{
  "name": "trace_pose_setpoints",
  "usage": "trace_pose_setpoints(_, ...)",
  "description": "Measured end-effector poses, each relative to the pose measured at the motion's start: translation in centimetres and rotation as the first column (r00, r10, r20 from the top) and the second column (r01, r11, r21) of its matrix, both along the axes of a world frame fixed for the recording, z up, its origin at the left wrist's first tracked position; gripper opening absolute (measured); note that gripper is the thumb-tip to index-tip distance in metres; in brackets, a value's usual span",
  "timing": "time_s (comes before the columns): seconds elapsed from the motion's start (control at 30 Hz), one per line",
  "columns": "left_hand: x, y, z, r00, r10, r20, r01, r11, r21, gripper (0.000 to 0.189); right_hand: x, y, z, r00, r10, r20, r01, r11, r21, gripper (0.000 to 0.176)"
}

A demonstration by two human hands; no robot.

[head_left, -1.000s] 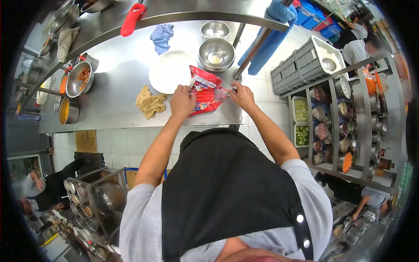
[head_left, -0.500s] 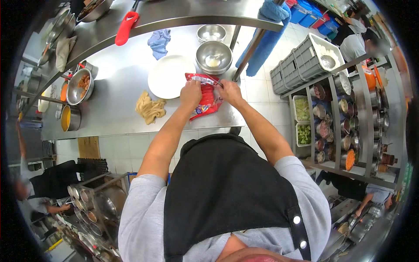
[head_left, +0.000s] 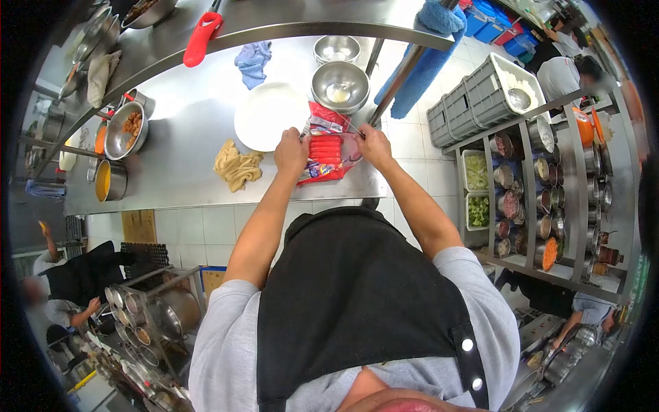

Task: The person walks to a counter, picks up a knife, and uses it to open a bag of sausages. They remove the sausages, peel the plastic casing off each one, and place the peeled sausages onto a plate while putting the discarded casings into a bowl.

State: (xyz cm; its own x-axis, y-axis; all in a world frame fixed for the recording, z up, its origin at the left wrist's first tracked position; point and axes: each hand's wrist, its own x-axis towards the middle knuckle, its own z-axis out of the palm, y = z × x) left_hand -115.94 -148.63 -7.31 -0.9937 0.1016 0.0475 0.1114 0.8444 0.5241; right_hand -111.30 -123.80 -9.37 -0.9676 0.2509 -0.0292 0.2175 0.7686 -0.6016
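Observation:
An opened red plastic package (head_left: 326, 172) lies on the steel table, with a row of red sausages (head_left: 325, 149) showing through its opening. My left hand (head_left: 292, 152) is closed at the package's left edge; a shiny strip shows above its fingers, possibly torn film. On the package's right side, my right hand (head_left: 375, 145) is closed around a thin dark metal utensil (head_left: 354, 129), perhaps a knife, whose tip points up and left over the wrapper. Beyond my left hand is a large white plate (head_left: 270, 117). Steel bowls (head_left: 339, 87) stand just behind the package.
A yellow cloth (head_left: 237, 165) and a blue cloth (head_left: 253, 65) lie on the table (head_left: 175, 154). Pots and a bowl of orange-brown pieces (head_left: 127, 132) stand left. Overhead runs a shelf (head_left: 288, 20) with a red-handled utensil (head_left: 202, 39). Rightward are a grey crate (head_left: 470, 96) and ingredient racks.
My hands have moved apart and the wrapper is spread wider, uncovering more of the red sausages. My left hand has shifted left and down, my right hand slightly right.

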Motion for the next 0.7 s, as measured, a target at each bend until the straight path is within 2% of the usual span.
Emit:
trace_pose_setpoints(0.07, 2.4, -0.8, 1.3, 0.983, -0.119, -0.143, 0.132, 0.988, 0.082, 0.025, 1.1, -0.6, 1.6, 0.994, -0.098, -0.037, 0.097, 0.995, -0.034, 0.024)
trace_pose_setpoints(0.1, 3.5, -1.2, 1.5, 0.961, -0.171, -0.216, 0.2, 0.973, 0.116, 0.029, 1.8, -1.0, 2.2, 0.998, -0.062, -0.004, 0.061, 0.989, -0.136, 0.025)
trace_pose_setpoints(0.13, 4.6, -1.6, 1.0, 0.869, -0.286, -0.405, 0.357, 0.928, 0.11, 0.035, 2.6, -1.4, 2.8, 0.999, -0.021, 0.027, 0.027, 0.971, -0.237, 0.025)
trace_pose_setpoints(0.17, 5.8, -1.9, 0.5, 0.864, -0.359, -0.352, 0.416, 0.904, 0.099, 0.036, 3.2, -1.7, 2.9, 0.998, 0.021, 0.052, -0.003, 0.942, -0.336, 0.026)
trace_pose_setpoints(0.23, 8.0, -1.6, 0.6, 0.831, -0.499, -0.246, 0.532, 0.842, 0.091, 0.038, 4.3, -2.0, -0.1, 0.983, 0.167, -0.074, -0.182, 0.866, -0.466, 0.028)
trace_pose_setpoints(0.27, 8.3, -1.5, 0.4, 0.836, -0.524, -0.159, 0.54, 0.839, 0.072, 0.044, 4.8, -1.8, -1.8, 0.975, 0.21, -0.069, -0.217, 0.856, -0.468, 0.029)
trace_pose_setpoints(0.3, 8.4, -1.4, 0.2, 0.84, -0.527, -0.127, 0.536, 0.843, 0.048, 0.042, 5.3, -2.0, -2.3, 0.966, 0.252, -0.065, -0.252, 0.845, -0.471, 0.03)
trace_pose_setpoints(0.37, 8.2, -1.0, -0.3, 0.847, -0.528, -0.067, 0.529, 0.849, -0.001, 0.037, 6.0, -1.9, -3.2, 0.955, 0.281, 0.092, -0.23, 0.903, -0.363, 0.031)
trace_pose_setpoints(0.4, 8.0, -0.9, -0.8, 0.845, -0.529, -0.081, 0.53, 0.848, -0.009, 0.032, 6.3, -2.3, -2.2, 0.955, 0.269, 0.124, -0.21, 0.911, -0.355, 0.028)
trace_pose_setpoints(0.5, 7.9, -0.9, -2.3, 0.833, -0.537, -0.133, 0.538, 0.842, -0.032, 0.017, 6.6, -2.6, -3.1, 0.967, 0.25, 0.054, -0.221, 0.924, -0.313, 0.027)
trace_pose_setpoints(0.57, 7.9, -1.2, -3.3, 0.813, -0.551, -0.188, 0.553, 0.832, -0.049, 0.008, 6.8, -2.3, -2.7, 0.97, 0.241, 0.021, -0.232, 0.954, -0.192, 0.028)
trace_pose_setpoints(0.6, 7.9, -1.5, -3.4, 0.811, -0.543, -0.219, 0.549, 0.835, -0.036, 0.006, 6.9, -2.1, -2.5, 0.972, 0.235, 0.004, -0.232, 0.964, -0.13, 0.029)
trace_pose_setpoints(0.7, 8.0, -2.7, -4.0, 0.807, -0.513, -0.293, 0.535, 0.845, -0.007, 0.005, 7.4, -1.7, -3.2, 0.965, 0.263, 0.004, -0.261, 0.958, -0.12, 0.03)
